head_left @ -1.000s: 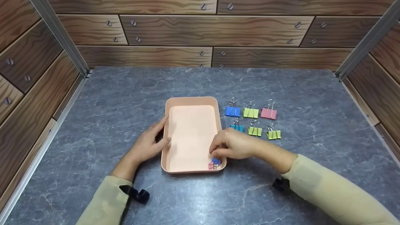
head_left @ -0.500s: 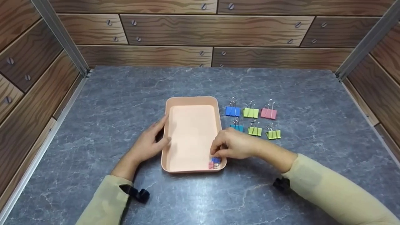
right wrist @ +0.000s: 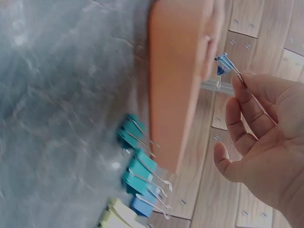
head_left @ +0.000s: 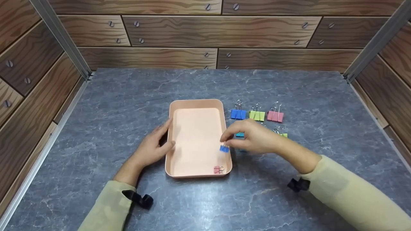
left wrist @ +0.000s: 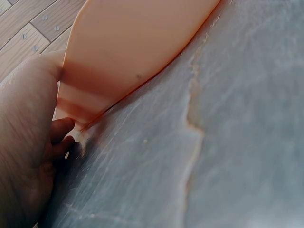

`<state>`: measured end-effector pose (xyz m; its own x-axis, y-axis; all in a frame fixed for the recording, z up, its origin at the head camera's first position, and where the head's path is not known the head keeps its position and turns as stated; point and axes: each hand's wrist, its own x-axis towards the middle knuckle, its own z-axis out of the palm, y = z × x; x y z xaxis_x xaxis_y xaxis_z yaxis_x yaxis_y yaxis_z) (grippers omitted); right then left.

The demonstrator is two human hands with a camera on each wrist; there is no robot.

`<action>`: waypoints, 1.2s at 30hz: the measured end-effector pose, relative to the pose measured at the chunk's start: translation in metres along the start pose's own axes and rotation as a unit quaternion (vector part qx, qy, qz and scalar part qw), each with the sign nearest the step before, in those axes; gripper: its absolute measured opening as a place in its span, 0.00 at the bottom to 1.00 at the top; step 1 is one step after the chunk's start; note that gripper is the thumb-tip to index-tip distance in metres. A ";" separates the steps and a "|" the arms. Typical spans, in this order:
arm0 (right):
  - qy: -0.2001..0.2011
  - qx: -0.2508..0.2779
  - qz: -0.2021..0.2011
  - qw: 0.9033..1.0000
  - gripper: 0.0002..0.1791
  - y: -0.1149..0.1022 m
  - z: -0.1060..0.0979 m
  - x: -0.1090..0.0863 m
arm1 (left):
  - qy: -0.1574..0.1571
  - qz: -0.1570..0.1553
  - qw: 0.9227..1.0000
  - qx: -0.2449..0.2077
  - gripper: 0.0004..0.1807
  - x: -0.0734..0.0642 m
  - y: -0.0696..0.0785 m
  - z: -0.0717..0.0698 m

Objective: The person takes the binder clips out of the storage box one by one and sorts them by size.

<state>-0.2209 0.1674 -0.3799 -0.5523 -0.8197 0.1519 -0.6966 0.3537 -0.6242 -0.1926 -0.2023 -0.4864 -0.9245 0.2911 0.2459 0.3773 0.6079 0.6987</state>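
Observation:
A pale peach tray (head_left: 196, 134) stands upright on the table. My left hand (head_left: 150, 148) grips its left wall, thumb over the rim and fingers outside. Between thumb and fingertips, my right hand (head_left: 253, 137) pinches a small blue binder clip (head_left: 224, 149) by its wire handle, raised over the tray's right side. The right wrist view also shows this dangling blue clip (right wrist: 222, 66), above the tray's rim level. Inside the tray's near right corner lies a small pink binder clip (head_left: 218, 169).
Right of the tray, a blue clip (head_left: 238, 114), a yellow-green clip (head_left: 257, 116) and a pink clip (head_left: 275, 116) form a back row. My right hand partly covers more clips, including a teal clip (head_left: 240, 134). Wood-patterned walls (head_left: 221, 32) surround the grey marbled table (head_left: 128, 93).
My right hand has lifted the small blue binder clip from beside the pink one and moved away from me, slightly right. My left hand stays on the tray.

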 end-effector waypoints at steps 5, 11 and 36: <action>0.019 0.014 0.016 1.000 0.08 -0.002 -0.018 -0.013 | -0.002 -0.004 1.000 0.001 0.45 0.000 0.000 0.000; 0.032 0.018 0.045 0.998 0.09 0.006 -0.032 -0.033 | -0.005 -0.004 1.000 0.003 0.45 0.000 0.000 -0.001; 0.043 -0.008 0.123 0.991 0.09 0.052 -0.022 -0.080 | -0.003 -0.014 1.000 0.002 0.45 -0.001 0.001 -0.001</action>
<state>-0.2225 0.2615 -0.4075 -0.7434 -0.6660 0.0614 -0.5425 0.5467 -0.6379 -0.1918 -0.2029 -0.4848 -0.9342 0.2794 0.2220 0.3519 0.6180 0.7030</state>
